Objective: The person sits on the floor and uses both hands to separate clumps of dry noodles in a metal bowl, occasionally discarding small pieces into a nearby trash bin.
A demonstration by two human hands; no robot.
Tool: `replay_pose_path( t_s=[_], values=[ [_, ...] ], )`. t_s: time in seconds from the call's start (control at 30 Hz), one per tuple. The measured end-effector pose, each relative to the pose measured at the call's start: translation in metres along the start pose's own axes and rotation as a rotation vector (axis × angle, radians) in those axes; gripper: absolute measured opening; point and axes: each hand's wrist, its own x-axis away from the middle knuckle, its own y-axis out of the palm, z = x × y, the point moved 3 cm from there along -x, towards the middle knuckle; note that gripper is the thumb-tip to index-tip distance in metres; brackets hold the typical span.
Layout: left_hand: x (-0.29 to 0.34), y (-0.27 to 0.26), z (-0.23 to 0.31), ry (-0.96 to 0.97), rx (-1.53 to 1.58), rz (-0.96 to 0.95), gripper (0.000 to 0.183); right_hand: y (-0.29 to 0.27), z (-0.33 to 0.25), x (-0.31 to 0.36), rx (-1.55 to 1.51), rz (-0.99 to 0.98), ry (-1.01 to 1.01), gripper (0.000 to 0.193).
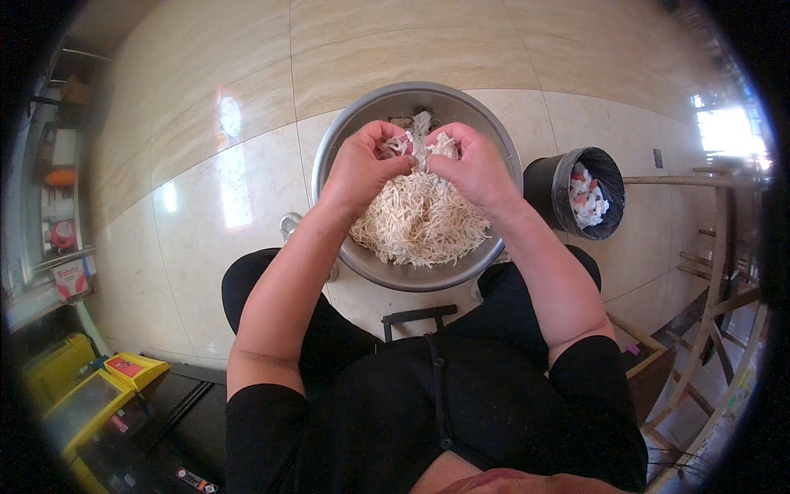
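A wide metal basin [370, 111] stands between my knees, with a heap of thin, pale, cream-coloured shreds [424, 218] in its near and middle part. Above the far side of that heap, my left hand [370, 165] and my right hand [469, 165] are close together, fingers curled inward. Each pinches part of a pale, whitish, stringy clump [421, 144]; a greyish, filmy strip of it stretches up between the fingertips. Its exact kind cannot be made out. Some dark thing lies at the basin's far wall, mostly hidden behind the hands.
To the right of the basin is a black bin [553, 193] lined with a bag, holding crumpled white and reddish waste. Wooden chair frames [716, 272] stand farther right. At the lower left are yellow-edged boxes [136, 369]; a crowded shelf [62, 206] runs along the left. The floor is pale tile.
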Motion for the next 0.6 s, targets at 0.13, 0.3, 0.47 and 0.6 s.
replay_pose_path(
  t_s=[0.13, 0.3, 0.47, 0.6],
  values=[
    [0.001, -0.001, 0.008, -0.044, 0.063, 0.036, 0.028, -0.003, 0.001, -0.001, -0.108, 0.051, 0.043, 0.020],
    [0.001, 0.002, 0.000, -0.025, 0.130, -0.001, 0.028, 0.001, -0.010, 0.004, 0.137, 0.059, -0.103, 0.024],
    [-0.001, 0.000, -0.002, -0.018, 0.077, -0.031, 0.028, -0.001, -0.008, 0.004, 0.084, 0.056, -0.003, 0.025],
    [0.001, 0.002, 0.000, -0.015, 0.075, -0.036, 0.029, -0.001, -0.008, 0.003, 0.111, 0.065, -0.045, 0.023]
  ],
)
